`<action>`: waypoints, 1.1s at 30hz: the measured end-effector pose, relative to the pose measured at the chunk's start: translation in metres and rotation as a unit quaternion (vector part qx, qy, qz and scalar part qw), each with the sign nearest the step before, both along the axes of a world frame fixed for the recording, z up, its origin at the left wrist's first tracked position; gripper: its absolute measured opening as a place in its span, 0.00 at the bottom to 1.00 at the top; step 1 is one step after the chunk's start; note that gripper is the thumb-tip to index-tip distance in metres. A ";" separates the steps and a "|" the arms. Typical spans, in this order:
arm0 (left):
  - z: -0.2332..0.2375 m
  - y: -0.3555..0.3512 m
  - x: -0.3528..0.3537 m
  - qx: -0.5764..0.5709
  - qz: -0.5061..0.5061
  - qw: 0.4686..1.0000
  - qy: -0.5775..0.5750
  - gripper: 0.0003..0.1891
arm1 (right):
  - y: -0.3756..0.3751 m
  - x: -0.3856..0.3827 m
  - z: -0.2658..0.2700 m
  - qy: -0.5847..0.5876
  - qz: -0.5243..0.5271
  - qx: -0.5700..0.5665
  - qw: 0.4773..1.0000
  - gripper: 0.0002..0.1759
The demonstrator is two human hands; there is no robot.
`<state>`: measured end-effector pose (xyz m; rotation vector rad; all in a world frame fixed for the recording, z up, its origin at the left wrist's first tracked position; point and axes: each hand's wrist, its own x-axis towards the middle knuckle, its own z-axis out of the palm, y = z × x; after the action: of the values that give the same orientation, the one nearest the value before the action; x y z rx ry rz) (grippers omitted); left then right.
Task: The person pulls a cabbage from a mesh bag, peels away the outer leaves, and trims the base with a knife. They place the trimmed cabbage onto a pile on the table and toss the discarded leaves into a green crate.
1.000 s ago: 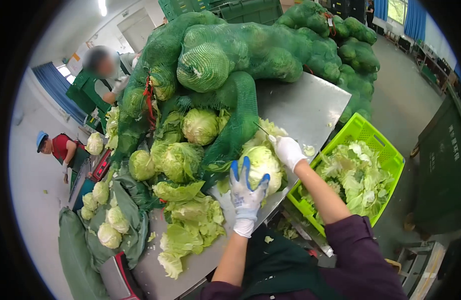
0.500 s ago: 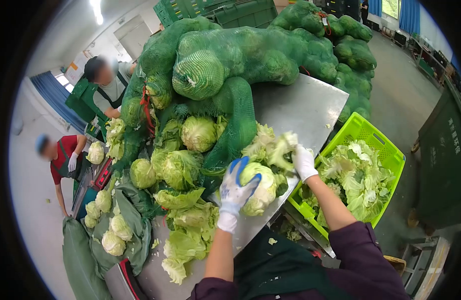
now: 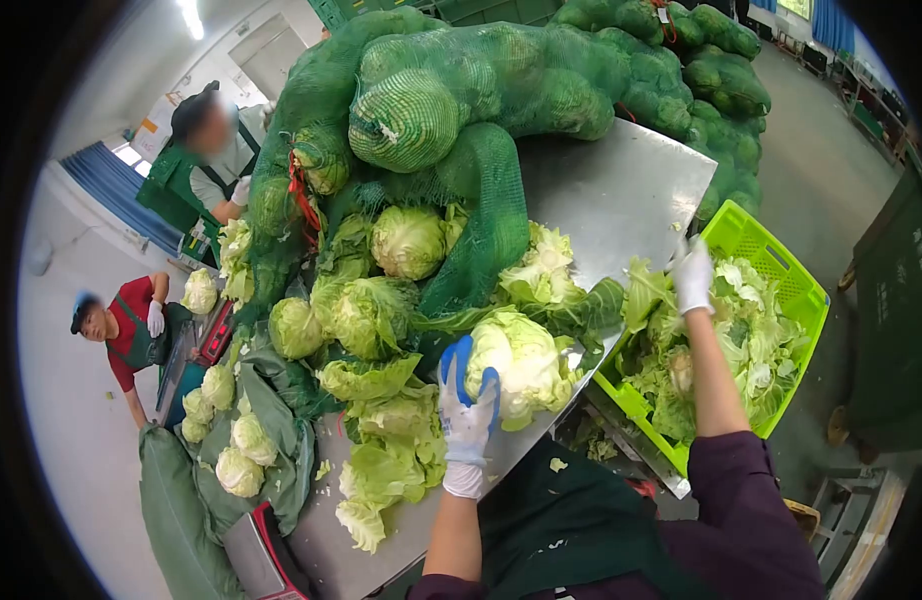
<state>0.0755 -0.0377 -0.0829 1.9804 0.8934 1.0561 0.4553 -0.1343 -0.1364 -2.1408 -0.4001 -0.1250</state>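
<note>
A pale, partly stripped cabbage [image 3: 523,362] sits near the steel table's front edge. My left hand [image 3: 469,408], in a white glove with blue fingertips, grips its left side with fingers and thumb spread round it. My right hand [image 3: 693,278], in a white glove, is over the left rim of a lime-green crate [image 3: 784,262], its fingers smeared by motion. Just left of those fingers stands a light green cabbage leaf [image 3: 644,292]; I cannot tell whether they hold it. Loose leaves [image 3: 746,335] heap up inside the crate. Behind the held cabbage lie more outer leaves [image 3: 547,268].
Green net sacks of cabbages [image 3: 481,85] are piled along the back. Whole cabbages [image 3: 409,242] spill from an opened net, with torn leaves [image 3: 386,445] in front. Trimmed cabbages [image 3: 240,471] lie at left, near two co-workers [image 3: 131,325]. A dark green bin [image 3: 896,310] stands at right.
My right hand has moved right, away from the cabbage to the crate, with a leaf now beside it. My left hand stays on the cabbage, now lower on its left side.
</note>
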 end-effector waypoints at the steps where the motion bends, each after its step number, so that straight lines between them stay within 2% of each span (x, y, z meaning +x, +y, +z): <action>1: 0.002 0.002 0.002 -0.030 0.007 0.999 -0.014 0.27 | -0.009 -0.009 0.042 0.022 -0.001 0.032 0.999 0.22; 2: 0.004 0.004 0.005 -0.060 0.013 0.998 -0.029 0.27 | -0.010 -0.017 0.065 0.043 -0.002 0.065 0.997 0.22; 3: 0.000 0.008 0.008 -0.058 0.033 0.997 -0.025 0.29 | -0.011 -0.030 0.065 0.112 0.113 0.169 0.973 0.23; 4: 0.002 0.007 0.012 -0.058 0.030 0.997 -0.028 0.29 | -0.012 -0.061 0.064 0.130 0.201 0.203 0.949 0.24; 5: 0.007 0.005 0.013 -0.029 0.031 0.999 0.012 0.30 | -0.010 -0.100 0.066 0.334 0.223 0.202 0.893 0.24; 6: 0.014 0.001 0.014 0.001 0.031 0.998 0.054 0.32 | -0.018 -0.140 0.058 0.205 0.324 0.040 0.923 0.26; 7: 0.022 -0.005 0.018 0.036 0.027 0.995 0.084 0.33 | -0.026 -0.177 0.051 0.064 0.408 -0.124 0.902 0.29; 8: 0.024 -0.011 0.022 0.037 0.025 0.995 0.084 0.33 | -0.029 -0.209 0.052 0.115 0.373 -0.045 0.920 0.32; 10: 0.023 -0.020 0.030 0.091 0.074 0.981 0.152 0.34 | -0.029 -0.233 0.054 0.122 0.346 -0.108 0.924 0.34; 11: 0.012 -0.016 0.031 0.199 0.071 0.964 0.162 0.34 | -0.027 -0.238 0.050 0.095 0.326 -0.106 0.935 0.33; 15: 0.020 -0.026 0.044 0.137 0.110 0.970 0.167 0.33 | -0.011 -0.233 0.040 0.026 0.283 -0.102 0.953 0.30; 20: 0.016 -0.022 0.045 0.107 0.144 0.965 0.191 0.34 | 0.007 -0.208 0.042 0.017 0.293 -0.128 0.947 0.27; 22: 0.018 -0.036 0.044 0.142 0.148 0.959 0.197 0.32 | 0.023 -0.177 0.024 0.030 0.287 -0.089 0.953 0.28; 24: 0.018 -0.039 0.038 0.185 0.149 0.950 0.203 0.30 | 0.038 -0.160 0.030 0.019 0.291 -0.114 0.950 0.29; 26: 0.008 -0.028 0.025 0.093 0.093 0.989 0.068 0.28 | 0.043 -0.168 0.044 0.066 0.296 -0.135 0.943 0.26; 28: -0.020 -0.006 -0.002 -0.011 0.032 0.998 -0.044 0.27 | 0.053 -0.164 0.027 0.062 0.311 -0.127 0.940 0.21; 30: -0.025 0.009 -0.021 -0.084 -0.044 0.988 -0.119 0.28 | 0.059 -0.153 0.031 0.016 0.307 -0.170 0.936 0.18; 31: -0.031 0.013 -0.027 -0.081 -0.041 0.989 -0.115 0.28 | 0.065 -0.141 0.022 -0.052 0.273 -0.106 0.955 0.17; 32: -0.037 0.014 -0.034 -0.118 -0.049 0.981 -0.148 0.29 | 0.070 -0.117 0.016 -0.050 0.242 -0.064 0.967 0.16; 33: -0.040 0.014 -0.040 -0.155 -0.057 0.969 -0.183 0.30 | 0.074 -0.086 0.015 0.013 0.189 -0.071 0.979 0.15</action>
<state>0.0358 -0.0236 -0.1225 1.4984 0.6864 1.0954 0.3690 -0.0606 -0.1218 -2.1614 -0.8130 0.1532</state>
